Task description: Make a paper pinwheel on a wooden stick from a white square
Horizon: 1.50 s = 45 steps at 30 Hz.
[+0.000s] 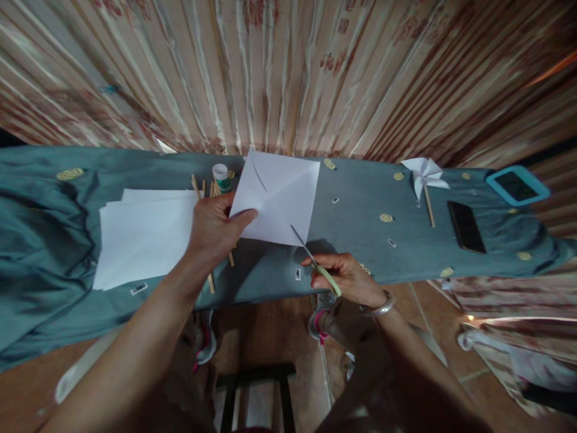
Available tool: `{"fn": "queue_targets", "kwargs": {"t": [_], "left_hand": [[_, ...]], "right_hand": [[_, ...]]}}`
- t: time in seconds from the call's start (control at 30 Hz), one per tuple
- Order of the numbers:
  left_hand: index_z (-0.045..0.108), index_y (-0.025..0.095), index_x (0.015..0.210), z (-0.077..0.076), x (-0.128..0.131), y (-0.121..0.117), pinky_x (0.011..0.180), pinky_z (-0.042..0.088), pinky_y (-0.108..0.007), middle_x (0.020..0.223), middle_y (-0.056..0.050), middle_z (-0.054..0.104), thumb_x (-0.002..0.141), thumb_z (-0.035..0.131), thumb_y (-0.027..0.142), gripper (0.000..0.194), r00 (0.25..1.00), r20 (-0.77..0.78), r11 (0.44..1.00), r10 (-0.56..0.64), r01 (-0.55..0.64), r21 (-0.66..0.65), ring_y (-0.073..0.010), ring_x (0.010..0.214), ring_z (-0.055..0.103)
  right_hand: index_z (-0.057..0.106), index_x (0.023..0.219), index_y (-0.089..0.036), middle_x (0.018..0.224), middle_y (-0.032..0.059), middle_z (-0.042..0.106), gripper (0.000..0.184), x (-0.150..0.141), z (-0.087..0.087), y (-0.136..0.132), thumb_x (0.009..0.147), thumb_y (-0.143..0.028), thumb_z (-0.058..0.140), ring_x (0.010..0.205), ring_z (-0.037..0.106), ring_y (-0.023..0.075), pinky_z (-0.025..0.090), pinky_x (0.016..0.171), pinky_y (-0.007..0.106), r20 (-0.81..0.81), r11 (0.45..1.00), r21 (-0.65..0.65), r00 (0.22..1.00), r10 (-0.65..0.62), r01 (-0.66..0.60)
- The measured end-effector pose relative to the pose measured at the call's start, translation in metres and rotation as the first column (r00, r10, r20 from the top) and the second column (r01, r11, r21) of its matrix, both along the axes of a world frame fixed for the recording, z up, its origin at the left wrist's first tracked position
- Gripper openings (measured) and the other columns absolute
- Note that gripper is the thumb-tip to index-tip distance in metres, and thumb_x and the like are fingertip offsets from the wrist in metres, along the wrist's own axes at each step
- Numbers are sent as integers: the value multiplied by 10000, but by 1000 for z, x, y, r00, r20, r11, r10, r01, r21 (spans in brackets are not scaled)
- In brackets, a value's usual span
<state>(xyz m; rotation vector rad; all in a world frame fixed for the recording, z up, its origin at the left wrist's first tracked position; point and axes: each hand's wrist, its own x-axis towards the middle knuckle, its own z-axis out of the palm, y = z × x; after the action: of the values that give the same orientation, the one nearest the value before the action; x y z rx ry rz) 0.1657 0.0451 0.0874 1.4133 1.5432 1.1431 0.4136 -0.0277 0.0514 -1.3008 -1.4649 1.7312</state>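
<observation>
Pinched at its left edge, a white square of paper [288,192] is held up over the table by my left hand [216,225], thumb on top. A curved slit runs in from its upper left corner, and faint creases cross it. My right hand [345,276] is closed around the light green handles of a pair of scissors [327,278]. The scissor blades point up and left, at the lower right corner of the paper. Beneath and beside my left hand lie several thin wooden sticks [211,282], partly hidden by the hand and paper.
A stack of white paper [135,240] lies left on the teal cloth [356,222]. Behind my left hand stands a small white and green container [220,177]. At right are a paper pinwheel [425,174] on a stick, a dark phone [466,227] and a blue-framed device [518,185]. Curtains [279,72] hang behind.
</observation>
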Motion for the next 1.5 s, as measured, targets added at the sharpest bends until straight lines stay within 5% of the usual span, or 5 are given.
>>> {"fn": "queue_targets", "kwargs": {"t": [1.1,1.33,1.5], "left_hand": [[746,174,736,-1,4,-5,501,492,-249,674,-9,724,574,739,268,187,992,73,991,-104,110,-78,-180,600,642],[752,176,733,-2,6,-7,523,503,-252,706,-14,734,558,747,240,186,984,138,984,-110,127,-121,-173,601,643],[750,173,734,-2,5,-7,519,499,-254,697,-14,728,564,744,246,185,984,138,985,-117,133,-113,-170,594,638]], "right_hand": [[697,1032,-151,632,-35,590,503,0,2,1,630,-423,831,559,468,75,384,515,199,6,1000,7,1000,1,-1],[592,1161,-139,637,-57,572,662,0,6,2,624,-444,831,533,449,58,350,491,180,-14,996,-80,1000,26,-27],[603,1107,-151,596,-79,531,603,-1,8,2,616,-406,843,498,426,46,337,465,172,-37,993,-119,999,-2,-2]]}}
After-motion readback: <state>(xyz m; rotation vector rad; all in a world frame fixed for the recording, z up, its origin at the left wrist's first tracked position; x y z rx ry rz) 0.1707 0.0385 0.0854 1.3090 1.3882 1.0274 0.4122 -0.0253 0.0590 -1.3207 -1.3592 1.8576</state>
